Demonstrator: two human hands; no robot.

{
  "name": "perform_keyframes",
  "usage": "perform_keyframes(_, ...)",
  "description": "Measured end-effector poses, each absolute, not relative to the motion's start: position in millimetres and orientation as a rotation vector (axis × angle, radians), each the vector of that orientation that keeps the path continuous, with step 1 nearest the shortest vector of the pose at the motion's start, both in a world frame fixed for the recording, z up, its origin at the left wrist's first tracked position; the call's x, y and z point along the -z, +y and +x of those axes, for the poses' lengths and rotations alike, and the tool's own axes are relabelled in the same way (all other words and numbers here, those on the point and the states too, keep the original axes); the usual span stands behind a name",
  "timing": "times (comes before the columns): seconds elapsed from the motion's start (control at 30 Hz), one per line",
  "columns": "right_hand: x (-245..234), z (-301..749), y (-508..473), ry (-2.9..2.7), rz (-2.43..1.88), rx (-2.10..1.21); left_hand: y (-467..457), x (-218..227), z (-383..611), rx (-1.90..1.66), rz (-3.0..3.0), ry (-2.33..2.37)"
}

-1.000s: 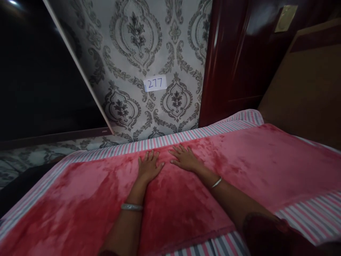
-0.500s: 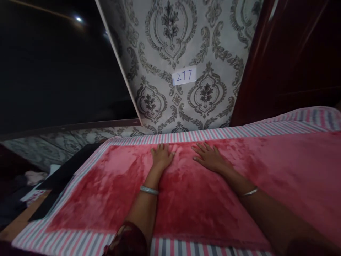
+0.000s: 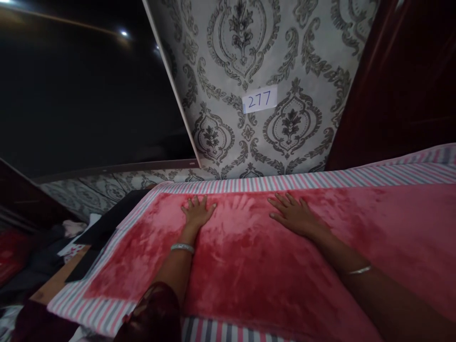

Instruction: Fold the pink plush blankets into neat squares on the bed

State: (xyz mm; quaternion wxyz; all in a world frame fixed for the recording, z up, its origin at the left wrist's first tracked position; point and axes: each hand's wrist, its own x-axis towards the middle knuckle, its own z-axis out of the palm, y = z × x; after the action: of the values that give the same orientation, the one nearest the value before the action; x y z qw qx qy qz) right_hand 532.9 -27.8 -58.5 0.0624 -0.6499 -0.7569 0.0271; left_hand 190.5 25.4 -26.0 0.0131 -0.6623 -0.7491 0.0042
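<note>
A plush red blanket lies spread over a pink, white and grey striped sheet. My left hand rests flat on the blanket near its far edge, fingers spread, a silver bangle on the wrist. My right hand lies flat on the blanket further right, fingers stretched out, with a thin bangle on the forearm. Neither hand holds anything. A faint handprint shows in the pile between them.
Patterned grey wallpaper with a paper label reading 277 is behind the bed. A dark screen is at the left, a dark red wooden door at the right. Dark clothes and clutter lie by the bed's left edge.
My left hand has slid leftward over the blanket and my right hand slightly rightward, so they are further apart. The view has shifted left.
</note>
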Motion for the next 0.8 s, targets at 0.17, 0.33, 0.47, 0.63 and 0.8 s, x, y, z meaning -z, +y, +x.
perform_keyframes(0.17,59.6,533.8,-27.9,-2.303,-1.97,-0.097,23.6,13.8,191.3,-0.053,-2.089,-2.407)
perform_keyframes(0.33,65.3,535.8,-24.9,-2.311,-1.92,-0.069,35.1,4.8,145.2,0.014,-1.929,-2.443)
perform_keyframes(0.47,67.2,537.3,-24.4,-2.309,-1.936,-0.071,46.7,5.3,101.2,-0.04,-1.791,-2.578)
perform_keyframes(0.63,70.8,539.4,-23.9,-2.299,-1.902,-0.019,58.8,4.4,78.9,-0.143,-1.859,-2.562)
perform_keyframes(0.8,77.4,542.5,-22.8,-2.286,-1.891,0.034,65.6,8.0,54.0,-0.062,-1.807,-2.574)
